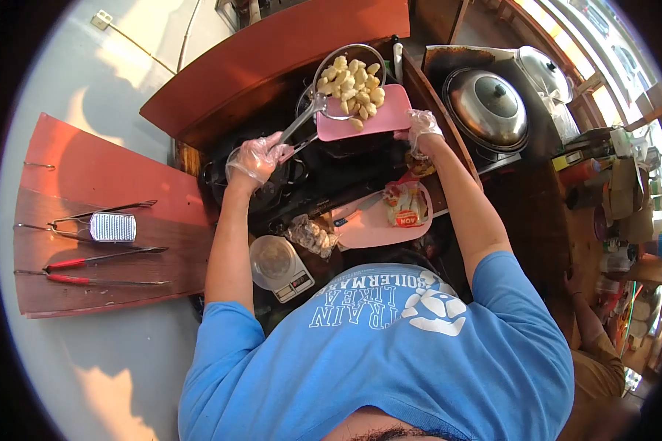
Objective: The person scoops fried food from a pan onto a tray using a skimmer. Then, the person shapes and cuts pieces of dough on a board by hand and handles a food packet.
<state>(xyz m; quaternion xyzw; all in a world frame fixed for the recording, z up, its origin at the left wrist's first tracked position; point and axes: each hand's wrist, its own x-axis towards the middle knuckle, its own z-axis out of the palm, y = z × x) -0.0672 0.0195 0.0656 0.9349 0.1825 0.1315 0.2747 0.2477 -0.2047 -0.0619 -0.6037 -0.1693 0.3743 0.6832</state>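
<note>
My left hand (256,159), in a clear plastic glove, is closed around the long metal handle of a strainer (299,123). Pale yellow, rounded chunks (353,82) fill the strainer; their exact kind is unclear. My right hand (422,131), also gloved, grips the right end of a pink tray (391,105). The tray is beneath the near side of the strainer, and some chunks appear over its surface. Under both hands is a dark cooking area, where a pot (296,176) shows partly below my left hand.
Nearer me are a pink cutting board (375,237) with a knife (354,214) and plastic packet (406,207), a plastic bag (312,236) and a scale (294,285). Right stands a lidded wok (485,110); left hang a grater (113,227) and red-handled tongs (88,261). Another person's arm (587,320) shows.
</note>
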